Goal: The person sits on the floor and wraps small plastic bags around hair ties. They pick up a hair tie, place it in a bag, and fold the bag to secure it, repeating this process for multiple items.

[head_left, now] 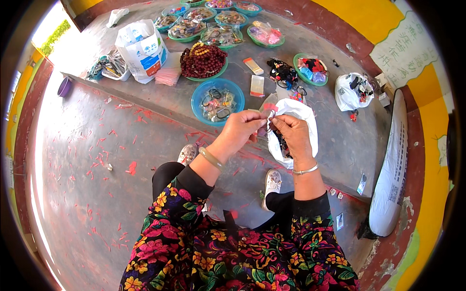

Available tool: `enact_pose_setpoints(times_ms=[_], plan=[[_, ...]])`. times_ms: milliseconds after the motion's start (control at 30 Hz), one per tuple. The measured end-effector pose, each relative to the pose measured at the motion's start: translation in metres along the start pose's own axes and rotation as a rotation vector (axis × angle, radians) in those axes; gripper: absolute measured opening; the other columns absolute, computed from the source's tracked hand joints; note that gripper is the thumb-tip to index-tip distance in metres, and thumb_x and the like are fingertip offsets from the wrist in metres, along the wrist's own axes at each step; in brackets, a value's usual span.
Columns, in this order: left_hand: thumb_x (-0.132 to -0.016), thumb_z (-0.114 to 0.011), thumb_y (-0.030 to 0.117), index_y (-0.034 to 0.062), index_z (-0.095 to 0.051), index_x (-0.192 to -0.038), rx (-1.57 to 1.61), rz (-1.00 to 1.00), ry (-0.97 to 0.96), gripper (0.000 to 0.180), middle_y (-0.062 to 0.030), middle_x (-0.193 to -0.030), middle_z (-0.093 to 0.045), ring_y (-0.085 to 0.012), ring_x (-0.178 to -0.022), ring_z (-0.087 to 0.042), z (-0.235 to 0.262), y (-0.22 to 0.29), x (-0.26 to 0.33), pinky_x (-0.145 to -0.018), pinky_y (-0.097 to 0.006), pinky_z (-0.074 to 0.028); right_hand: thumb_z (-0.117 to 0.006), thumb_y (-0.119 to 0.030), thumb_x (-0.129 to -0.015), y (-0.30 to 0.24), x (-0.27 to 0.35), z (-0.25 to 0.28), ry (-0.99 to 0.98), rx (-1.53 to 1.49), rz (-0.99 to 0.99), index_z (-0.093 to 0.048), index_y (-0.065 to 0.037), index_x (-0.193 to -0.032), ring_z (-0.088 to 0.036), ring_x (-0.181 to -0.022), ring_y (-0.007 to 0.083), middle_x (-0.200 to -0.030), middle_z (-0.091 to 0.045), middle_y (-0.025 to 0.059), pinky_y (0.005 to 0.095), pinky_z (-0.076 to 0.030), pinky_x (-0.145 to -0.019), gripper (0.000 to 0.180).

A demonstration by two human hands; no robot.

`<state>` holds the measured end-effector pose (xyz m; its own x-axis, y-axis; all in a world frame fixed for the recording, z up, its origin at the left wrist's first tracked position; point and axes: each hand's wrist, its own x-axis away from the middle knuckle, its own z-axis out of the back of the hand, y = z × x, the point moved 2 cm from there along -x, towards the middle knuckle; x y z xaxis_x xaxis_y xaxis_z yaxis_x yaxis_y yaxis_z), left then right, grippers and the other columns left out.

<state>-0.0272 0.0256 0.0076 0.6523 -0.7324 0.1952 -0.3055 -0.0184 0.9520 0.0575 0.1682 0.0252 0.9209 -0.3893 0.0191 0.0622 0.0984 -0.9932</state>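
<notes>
My left hand [241, 127] and my right hand [294, 137] meet in front of me, thumbs and fingertips pinched on a small dark hair tie [270, 127]. Something pinkish red shows just above the fingertips, too small to make out. Under my right hand a white plastic bag [307, 116] stands with its mouth wide, dark items inside. Just beyond my left hand sits a blue basin [195, 103] holding hair ties in clear packets. A bangle circles each wrist.
Green and blue basins of packaged goods [222, 36] crowd the far floor. A basin of dark red beads [201, 63], a white shopping bag [141, 51] and pink sheets [168, 76] stand left. Another white bag [347, 94] and a long wrapped roll [391, 169] lie right. Red scraps litter the floor.
</notes>
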Motion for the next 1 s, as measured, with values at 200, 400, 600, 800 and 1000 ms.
enact_pose_setpoints(times_ms=[200, 400, 600, 800, 1000], plan=[[-0.086, -0.060, 0.011, -0.0003, -0.063, -0.098, 0.229, 0.017, 0.049, 0.017, -0.0072, -0.086, -0.066, -0.0114, -0.070, -0.061, 0.001, -0.002, 0.000, -0.055, -0.021, -0.046, -0.065, -0.014, -0.084, 0.007, -0.002, 0.003, 0.006, 0.011, 0.040, -0.067, 0.002, -0.086, -0.054, -0.064, 0.0057, -0.072, -0.063, 0.0008, 0.0199, -0.043, -0.059, 0.017], [-0.085, -0.062, 0.010, 0.0001, -0.062, -0.094, 0.340, 0.024, 0.071, 0.013, -0.0083, -0.084, -0.066, -0.0133, -0.073, -0.063, 0.003, -0.006, 0.000, -0.057, -0.021, -0.047, -0.063, -0.010, -0.083, -0.005, 0.000, -0.003, -0.043, 0.042, -0.002, -0.065, 0.004, -0.085, -0.052, -0.064, 0.0057, -0.072, -0.063, 0.0014, 0.0206, -0.042, -0.059, 0.014], [-0.085, -0.060, 0.008, -0.0016, -0.061, -0.094, 0.406, 0.021, 0.025, 0.012, -0.0093, -0.089, -0.064, -0.0147, -0.078, -0.063, 0.001, -0.004, 0.000, -0.064, -0.022, -0.051, -0.063, -0.008, -0.082, 0.005, -0.002, 0.000, -0.042, -0.123, -0.049, -0.065, 0.004, -0.087, -0.058, -0.066, 0.0093, -0.074, -0.064, 0.0049, 0.0217, -0.046, -0.062, 0.013], [-0.086, -0.057, 0.004, -0.0043, -0.059, -0.093, 0.500, 0.040, 0.011, 0.011, -0.0124, -0.094, -0.064, -0.0179, -0.085, -0.064, 0.004, -0.006, -0.001, -0.074, -0.026, -0.054, -0.064, -0.007, -0.081, 0.006, -0.001, -0.002, -0.020, -0.140, -0.032, -0.066, 0.004, -0.087, -0.057, -0.066, 0.0084, -0.073, -0.064, 0.0042, 0.0214, -0.045, -0.061, 0.013], [-0.087, -0.056, 0.004, -0.0043, -0.060, -0.094, 0.527, 0.045, -0.024, 0.011, -0.0134, -0.096, -0.064, -0.0192, -0.087, -0.064, 0.006, -0.006, -0.001, -0.076, -0.026, -0.054, -0.064, -0.008, -0.081, 0.006, -0.002, -0.001, -0.018, -0.087, 0.002, -0.066, 0.004, -0.087, -0.056, -0.065, 0.0082, -0.073, -0.064, 0.0041, 0.0213, -0.045, -0.060, 0.013]])
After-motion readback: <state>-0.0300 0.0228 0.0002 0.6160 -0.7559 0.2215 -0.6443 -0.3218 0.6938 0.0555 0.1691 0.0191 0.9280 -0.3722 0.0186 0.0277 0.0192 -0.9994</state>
